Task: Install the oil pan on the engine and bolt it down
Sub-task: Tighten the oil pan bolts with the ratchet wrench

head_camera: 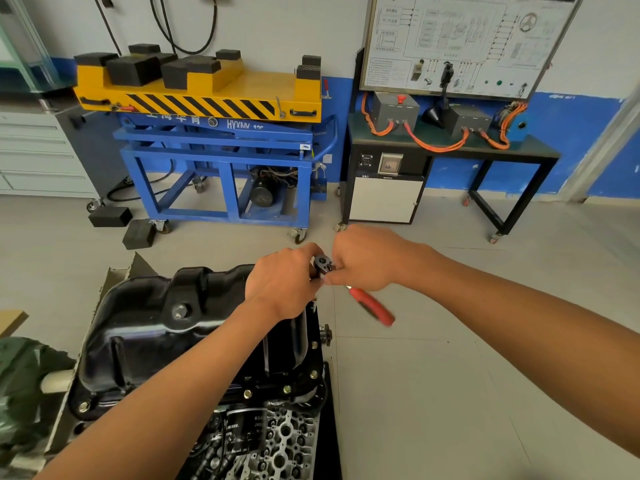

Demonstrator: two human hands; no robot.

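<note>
A glossy black oil pan lies on top of the engine, with several bolts seated along its near flange. A ratchet wrench with a red handle is held above the pan's far right corner. My left hand grips the ratchet's head from the left. My right hand holds the wrench just behind the head, and the red handle sticks out below it, blurred. Whatever sits under the ratchet head is hidden by my hands.
A blue and yellow lift cart stands against the wall beyond the engine. To its right is a black bench with orange cables. Black rubber blocks lie on the floor at the left. Grey floor spreads to the engine's right.
</note>
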